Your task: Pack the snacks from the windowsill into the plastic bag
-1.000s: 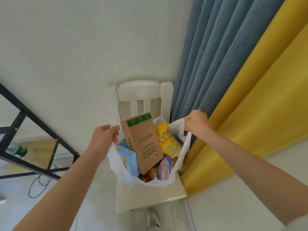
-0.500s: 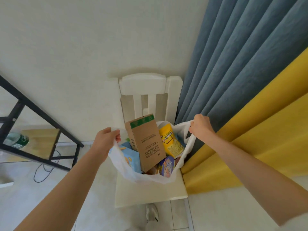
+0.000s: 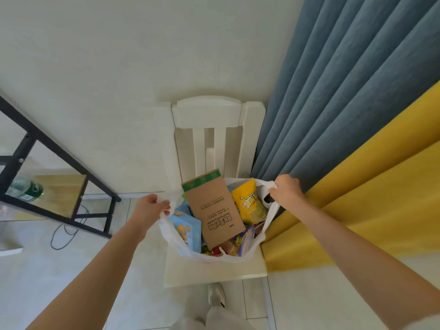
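Pale wall and tile floor framed a white chair [image 3: 214, 272] pushed into the corner beside a blue curtain [image 3: 333, 103] and a yellow curtain [image 3: 369, 198], and the bag [image 3: 238, 257] sat on the chair's seat. On the seat's left side the left hand [image 3: 150, 210] pinched one handle of the bag, fingers curled over the thin plastic; on the right side, close against the blue curtain, the right hand [image 3: 287, 190] was clenched round the other handle. Both grips stood above the load and apart, so the mouth was stretched wide between them, and the weight hung below and between the two fists. Out from the left grip lay a blue box [image 3: 185, 228], tipped against the bag's left wall. At the middle stood a brown carton [image 3: 214, 210], its long axis running up out of the mouth toward the chair's back and leaning a little left, its green-taped top well above the rim. Toward the right grip stood a yellow pouch [image 3: 248, 201], upright, with small bright packets [image 3: 235, 242] lying low near the seat's front edge. Neither hand seemed clearly nearer the carton. By my judgement, the packing looked done or nearly so, and any closing or lifting would hinge on that carton, since it stuck up between the handles. The windowsill was not clearly in view. A black rack [image 3: 59, 177] stood well off to the left.
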